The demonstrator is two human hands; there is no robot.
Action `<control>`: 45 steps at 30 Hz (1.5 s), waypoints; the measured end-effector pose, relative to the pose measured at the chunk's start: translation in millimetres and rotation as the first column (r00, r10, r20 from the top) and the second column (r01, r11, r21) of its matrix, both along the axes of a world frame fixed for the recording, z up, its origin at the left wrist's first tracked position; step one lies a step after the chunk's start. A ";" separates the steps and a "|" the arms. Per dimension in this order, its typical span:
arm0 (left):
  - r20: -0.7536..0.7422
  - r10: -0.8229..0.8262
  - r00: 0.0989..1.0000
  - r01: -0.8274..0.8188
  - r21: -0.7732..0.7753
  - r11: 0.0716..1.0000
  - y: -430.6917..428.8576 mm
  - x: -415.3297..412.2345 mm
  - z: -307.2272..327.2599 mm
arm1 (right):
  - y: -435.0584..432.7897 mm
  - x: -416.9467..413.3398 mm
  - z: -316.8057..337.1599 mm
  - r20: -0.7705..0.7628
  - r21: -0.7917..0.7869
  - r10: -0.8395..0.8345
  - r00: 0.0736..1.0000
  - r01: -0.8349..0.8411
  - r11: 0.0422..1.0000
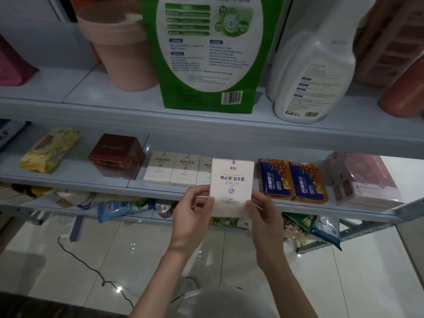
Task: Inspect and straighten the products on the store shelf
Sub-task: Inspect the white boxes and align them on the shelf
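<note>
On the middle shelf (68, 177), far left, there's a yellow snack pack (49, 149) lying at a slant, then a dark red box (117, 154) near it. Next comes a row of white boxes (160, 167) standing upright side by side. Three are showing, and the third is partly hidden.

In front of that row, out past the shelf's front edge, is the held white box (231, 184). It's the same design, upright, with its printed face toward the camera. The left hand (193, 214) has it by the lower left edge, thumb on the front and fingers curled round the side. The right hand (263, 216) does the same on the lower right edge, so both are clamped on it.

Right of that, two blue and orange boxes (292, 180) stand touching each other, then a pink wrapped pack (362, 180) sits at the end. On the shelf above, left to right, are stacked pink buckets (124, 53), a big green bag (206, 53) and a white bottle (314, 76).
</note>
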State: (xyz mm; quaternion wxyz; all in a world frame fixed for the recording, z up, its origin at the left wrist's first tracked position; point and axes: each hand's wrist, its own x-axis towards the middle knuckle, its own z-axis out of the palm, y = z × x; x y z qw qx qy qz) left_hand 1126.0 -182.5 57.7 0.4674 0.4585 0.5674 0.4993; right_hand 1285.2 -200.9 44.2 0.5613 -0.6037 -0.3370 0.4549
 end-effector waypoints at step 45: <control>0.245 0.005 0.969 0.032 -0.147 0.989 31.9 3.5 10.8 | 27.3 6.7 10.7 -0.174 0.006 -0.084 0.981 0.086 0.996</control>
